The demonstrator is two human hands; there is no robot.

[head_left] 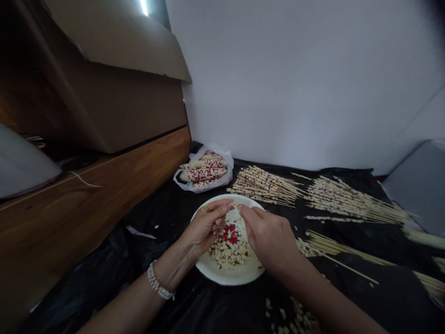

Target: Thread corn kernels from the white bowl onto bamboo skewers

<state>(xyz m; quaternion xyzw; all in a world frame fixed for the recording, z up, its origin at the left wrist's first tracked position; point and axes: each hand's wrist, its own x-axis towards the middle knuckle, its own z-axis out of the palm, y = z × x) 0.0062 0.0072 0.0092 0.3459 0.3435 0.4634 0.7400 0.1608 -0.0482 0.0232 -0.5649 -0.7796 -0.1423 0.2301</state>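
Note:
My left hand, with a beaded bracelet at the wrist, is closed in a pinch over a white plate. Between its fingertips is a small pale piece that looks like a corn kernel, mostly hidden by the fingers. Opposite it, my right hand is closed around a thin bamboo skewer, whose long end sticks out past the wrist to the right. The fingertips of both hands nearly meet. Loose corn kernels lie in the plate, around a red printed pattern.
Behind the plate, a plastic bag holds red-and-white corn cobs. Kernel-threaded skewers lie in two piles to the right, with bare skewers nearer. Loose kernels lie on the black sheet. A cardboard box stands left.

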